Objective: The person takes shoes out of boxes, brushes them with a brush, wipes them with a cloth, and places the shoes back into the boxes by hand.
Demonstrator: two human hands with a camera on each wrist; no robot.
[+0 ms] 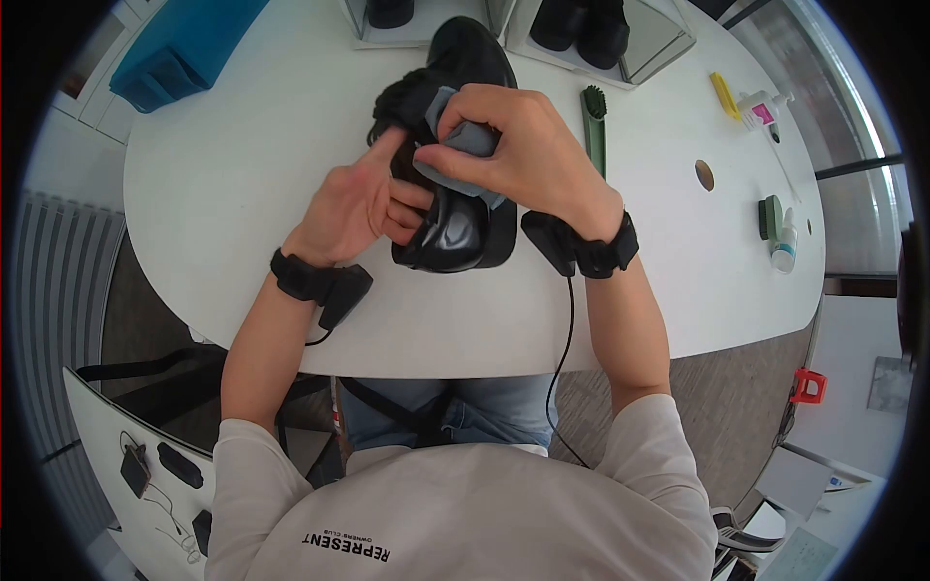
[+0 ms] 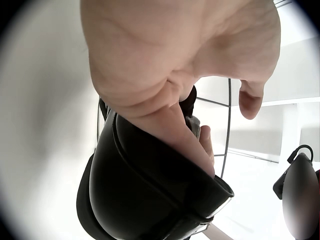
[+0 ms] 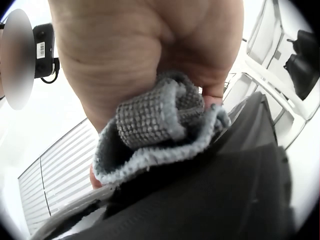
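A black shiny shoe (image 1: pixel 453 232) lies with its heel toward me and its toe pointing away. Dark laces (image 1: pixel 402 97) are bunched at its left side. My left hand (image 1: pixel 354 208) holds the shoe from the left, palm turned up. In the left wrist view its fingers (image 2: pixel 175 135) reach inside the heel collar (image 2: pixel 200 185). A grey-blue cloth (image 1: pixel 470 140), folded over, is gripped between the thumb and fingers of my right hand (image 1: pixel 533 145). The cloth (image 3: pixel 150 120) lies against the shoe's upper (image 3: pixel 215 195), its textured inner side showing in the right wrist view.
A green brush (image 1: pixel 595 131) lies right of the shoe. Black shoes (image 1: pixel 581 34) stand in a clear-sided box beyond. Back left is a teal case (image 1: pixel 184 58). On the right lie a yellow item (image 1: pixel 724 95), a green block-like brush (image 1: pixel 769 218) and a bottle (image 1: pixel 786 242). A hole (image 1: pixel 704 175) pierces the table.
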